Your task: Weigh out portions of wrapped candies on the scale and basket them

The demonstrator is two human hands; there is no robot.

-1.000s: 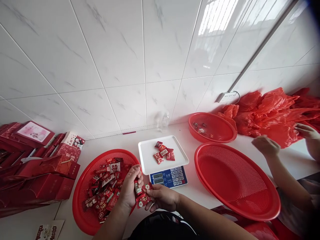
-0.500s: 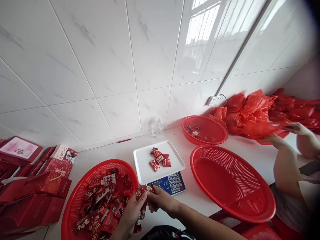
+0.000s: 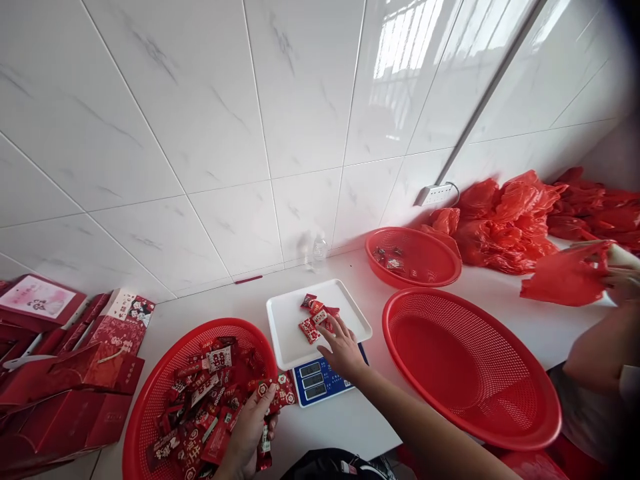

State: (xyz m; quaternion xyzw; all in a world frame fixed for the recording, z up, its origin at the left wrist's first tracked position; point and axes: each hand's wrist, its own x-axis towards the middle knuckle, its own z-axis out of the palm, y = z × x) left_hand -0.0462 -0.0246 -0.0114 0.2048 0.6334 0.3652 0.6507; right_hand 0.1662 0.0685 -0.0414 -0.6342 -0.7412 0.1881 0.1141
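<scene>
My left hand is closed on several red wrapped candies, at the right rim of a red mesh basket. One dark red stick-shaped packet hangs below its fingers. My right hand reaches over the front of a white tray, fingers spread above a small cluster of wrapped candies; it partly hides one of them. The tray rests on a blue scale with number displays. More red packets fill the basket.
An oval red basket stands at right, with a smaller red basket holding a few candies behind it. Red plastic bags are piled by the wall. A co-worker's hand holds a red bag. Red gift boxes are stacked at left.
My right hand has left the left hand and moved out over the tray. My left hand has drawn slightly left and down with the candies. The co-worker's red bag has shifted right.
</scene>
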